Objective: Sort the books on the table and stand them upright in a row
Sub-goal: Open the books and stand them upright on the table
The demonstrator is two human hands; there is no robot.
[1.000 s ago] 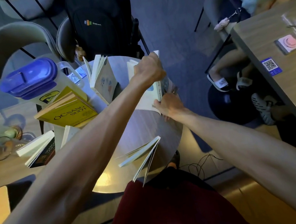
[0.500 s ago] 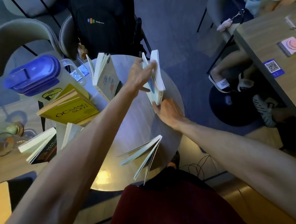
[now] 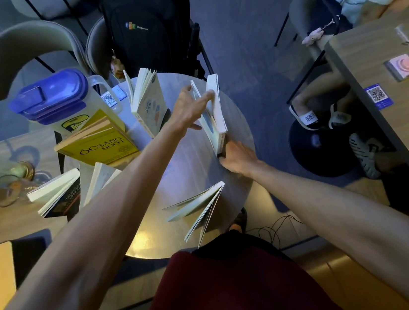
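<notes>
Both arms outstretched, left hand (image 3: 188, 110) fingers spread against upright white books (image 3: 214, 112), right hand (image 3: 237, 157) gripping their near end.

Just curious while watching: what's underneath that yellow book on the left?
The yellow book lies on more books stacked beneath it; only their edges show. The blue-lidded jug stands behind. What the stack rests on is covered.

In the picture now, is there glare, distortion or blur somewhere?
Head view: bright glare on the round table near its close edge; wide-angle distortion stretches both forearms and fans the books outward; the yellow book title stays readable; room corners are dim.
</notes>
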